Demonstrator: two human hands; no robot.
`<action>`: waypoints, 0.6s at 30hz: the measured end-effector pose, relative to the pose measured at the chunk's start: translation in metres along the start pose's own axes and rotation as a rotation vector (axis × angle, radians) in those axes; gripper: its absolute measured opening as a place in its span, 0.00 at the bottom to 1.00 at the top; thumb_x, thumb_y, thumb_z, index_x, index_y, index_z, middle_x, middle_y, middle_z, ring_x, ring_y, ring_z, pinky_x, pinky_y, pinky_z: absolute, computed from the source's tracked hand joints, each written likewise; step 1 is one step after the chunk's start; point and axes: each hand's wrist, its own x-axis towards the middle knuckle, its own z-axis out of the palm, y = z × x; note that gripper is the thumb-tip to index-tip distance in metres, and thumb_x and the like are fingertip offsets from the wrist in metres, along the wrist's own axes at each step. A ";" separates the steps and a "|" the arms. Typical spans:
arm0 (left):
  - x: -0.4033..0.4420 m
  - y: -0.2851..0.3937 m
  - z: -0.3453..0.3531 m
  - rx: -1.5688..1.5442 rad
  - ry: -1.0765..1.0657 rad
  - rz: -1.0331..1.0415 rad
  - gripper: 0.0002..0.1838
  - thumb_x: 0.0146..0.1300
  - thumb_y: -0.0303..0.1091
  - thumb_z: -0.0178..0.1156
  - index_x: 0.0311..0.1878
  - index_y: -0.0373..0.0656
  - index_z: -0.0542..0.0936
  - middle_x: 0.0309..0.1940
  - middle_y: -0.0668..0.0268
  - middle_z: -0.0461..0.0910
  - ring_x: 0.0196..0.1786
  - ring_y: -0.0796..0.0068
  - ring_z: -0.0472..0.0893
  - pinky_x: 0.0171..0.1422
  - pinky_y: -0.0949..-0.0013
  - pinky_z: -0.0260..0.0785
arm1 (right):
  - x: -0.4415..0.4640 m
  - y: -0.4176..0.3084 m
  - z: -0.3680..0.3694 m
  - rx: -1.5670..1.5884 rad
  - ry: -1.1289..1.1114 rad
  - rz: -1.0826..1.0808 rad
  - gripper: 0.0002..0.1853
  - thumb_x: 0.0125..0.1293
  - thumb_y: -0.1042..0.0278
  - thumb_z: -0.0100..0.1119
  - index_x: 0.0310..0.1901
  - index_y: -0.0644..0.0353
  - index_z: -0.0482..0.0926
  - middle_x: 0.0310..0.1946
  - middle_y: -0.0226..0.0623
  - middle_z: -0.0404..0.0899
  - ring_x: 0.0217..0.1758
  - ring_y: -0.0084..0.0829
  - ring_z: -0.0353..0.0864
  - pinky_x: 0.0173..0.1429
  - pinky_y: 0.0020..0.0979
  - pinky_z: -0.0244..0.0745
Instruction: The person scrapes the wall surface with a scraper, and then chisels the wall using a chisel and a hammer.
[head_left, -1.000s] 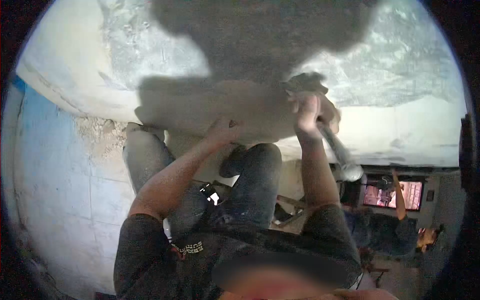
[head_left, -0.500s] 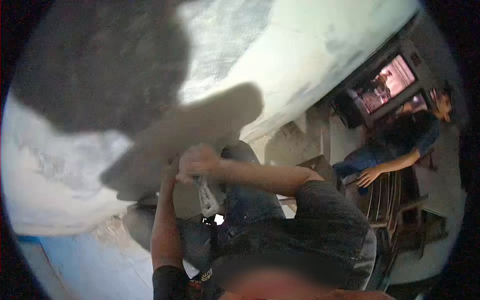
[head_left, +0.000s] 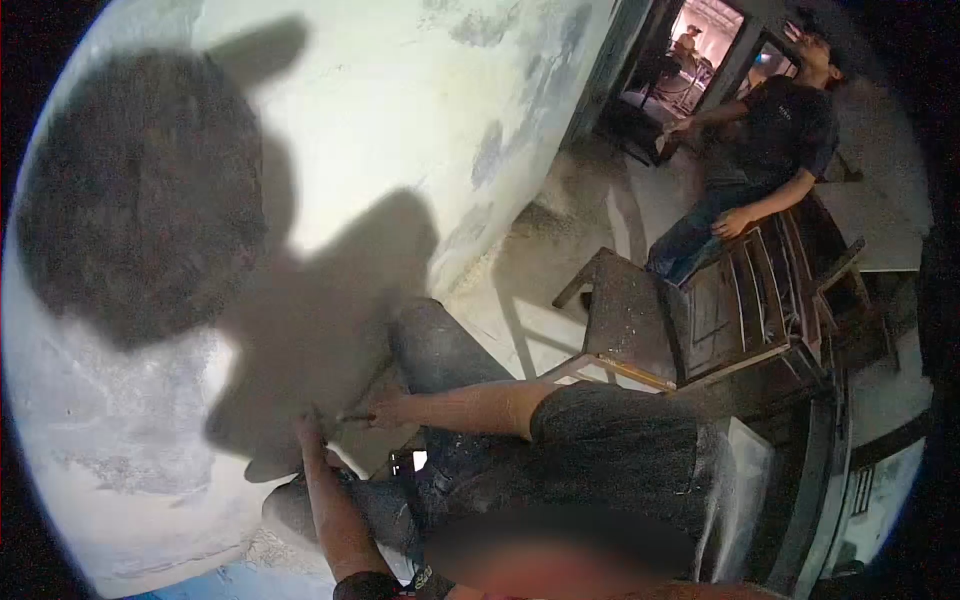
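Note:
My left hand (head_left: 312,432) is raised close to the wall, in the shadow that my body throws on it. Its fingers are small and dim, and whether they hold anything I cannot make out. Just to its right is my right hand (head_left: 385,411), apart from it, with the fingers drawn together. A thin, dark, finger-like or stick-like shape (head_left: 353,417) points from the right hand toward the left; its kind is unclear. Below the hands, by my lap, a small bright white patch (head_left: 420,460) shows.
A pale, stained wall (head_left: 390,110) fills the left side. A wooden bench (head_left: 635,320) with a slatted back stands to my right. Another person (head_left: 780,140) in dark clothes sits there, one hand on the bench. Beyond is a lit opening (head_left: 705,45) with a distant figure.
My hands, together before, have come apart and moved down and left. The pale, crumpled thing hanging beneath them no longer shows. My view has turned, bringing more of the bench into sight.

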 end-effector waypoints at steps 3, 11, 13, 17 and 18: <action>-0.037 0.041 -0.037 -0.591 0.016 -0.254 0.23 0.57 0.45 0.58 0.49 0.35 0.74 0.38 0.56 0.78 0.37 0.62 0.77 0.37 0.60 0.70 | 0.003 0.001 0.023 0.279 0.049 -0.031 0.37 0.64 0.39 0.45 0.69 0.49 0.53 0.70 0.40 0.49 0.72 0.48 0.47 0.70 0.54 0.49; -0.103 0.119 -0.111 -1.375 0.061 -0.450 0.20 0.55 0.40 0.62 0.42 0.32 0.76 0.33 0.56 0.78 0.35 0.66 0.76 0.41 0.63 0.69 | 0.115 0.040 0.129 -0.032 0.333 -0.098 0.34 0.64 0.38 0.41 0.69 0.40 0.54 0.66 0.46 0.58 0.67 0.45 0.59 0.70 0.45 0.53; -0.115 0.152 -0.146 -1.142 0.004 -0.298 0.21 0.55 0.43 0.63 0.41 0.32 0.76 0.33 0.57 0.78 0.35 0.66 0.77 0.41 0.63 0.69 | 0.144 0.054 0.149 -0.123 0.517 -0.183 0.31 0.66 0.41 0.40 0.68 0.43 0.56 0.65 0.46 0.60 0.67 0.45 0.60 0.69 0.45 0.53; -0.157 0.205 -0.164 -0.680 -0.181 -0.116 0.27 0.54 0.52 0.62 0.43 0.33 0.77 0.36 0.56 0.79 0.36 0.62 0.78 0.44 0.62 0.69 | 0.115 0.040 0.120 -0.082 0.609 -0.256 0.25 0.65 0.52 0.42 0.63 0.50 0.63 0.62 0.46 0.64 0.65 0.46 0.62 0.67 0.47 0.54; -0.173 0.221 -0.165 -0.548 -0.141 -0.180 0.29 0.53 0.55 0.62 0.43 0.34 0.78 0.37 0.55 0.79 0.38 0.61 0.78 0.46 0.62 0.69 | 0.076 0.027 0.089 0.030 0.482 -0.208 0.24 0.65 0.55 0.43 0.61 0.52 0.66 0.62 0.46 0.65 0.64 0.46 0.63 0.67 0.47 0.55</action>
